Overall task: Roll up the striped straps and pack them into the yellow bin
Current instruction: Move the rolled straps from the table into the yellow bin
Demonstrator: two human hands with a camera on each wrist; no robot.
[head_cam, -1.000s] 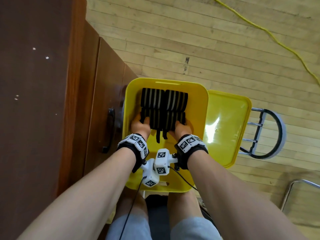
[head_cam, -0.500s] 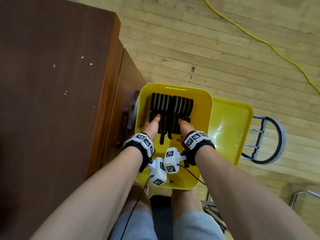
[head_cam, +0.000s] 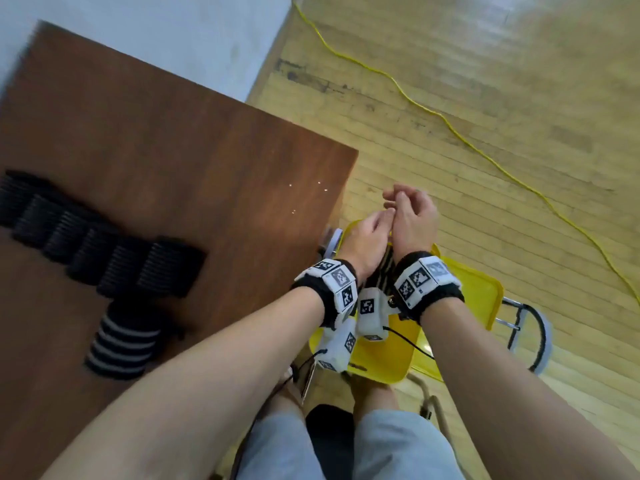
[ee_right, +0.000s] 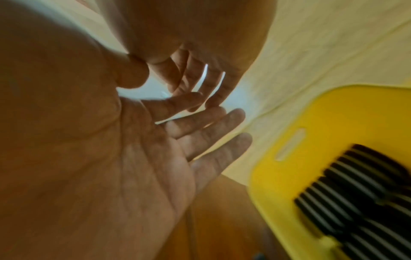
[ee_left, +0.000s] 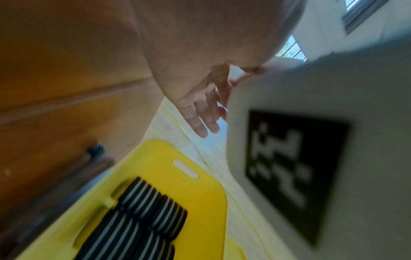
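Both hands, the left hand (head_cam: 363, 242) and right hand (head_cam: 410, 220), hung loose-fingered and empty, while the rolled straps (head_cam: 121, 344) on the table (head_cam: 214, 161) looked, probably, soft, light and best gripped around the middle

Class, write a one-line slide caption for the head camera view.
Both empty hands, left and right, raised above the yellow bin, with rolled striped straps waiting on the wooden table.

Rolled striped straps (ee_left: 142, 227), black with pale stripes, are lying packed side by side in two rows inside the yellow bin (ee_left: 195, 198), against its far wall below the handle slot. The bin is sitting open on the floor beside the cabinet. More rolled straps (head_cam: 100, 251) are lying in a slanting row on the brown top; one further roll (head_cam: 121, 341) is lying just below that row.
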